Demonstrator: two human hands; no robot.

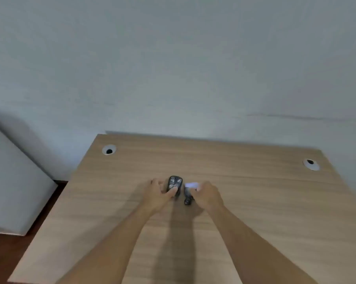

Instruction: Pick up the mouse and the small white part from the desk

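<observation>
Surface (255, 201): I see light wood, with two cable holes (109, 150) at the far corners.
Left hand (158, 194): its fingers hold the black key fob (174, 184) near the surface's middle, the thumb lying on it.
Right hand (206, 194): its fingers pinch a small white piece (191, 184), just beside the fob.
Small dark part (187, 198): it lies between both hands; it is too blurred to tell more.

From my remote seat I see a light tan desk (255, 212) with fine horizontal wood grain, and a black key fob (174, 183) with pale grey button marks at its middle. Just at 3 o'clock of the fob lies a small white piece (191, 185) with a bluish glare, and a glossy black part (187, 198) sits below it. Two pale grey cable holes (109, 149) with black centres mark the desk at 10 and 2 o'clock, before a grey-blue wall (173, 68); dark reddish-brown floor (1, 259) shows at 8 o'clock.
</observation>
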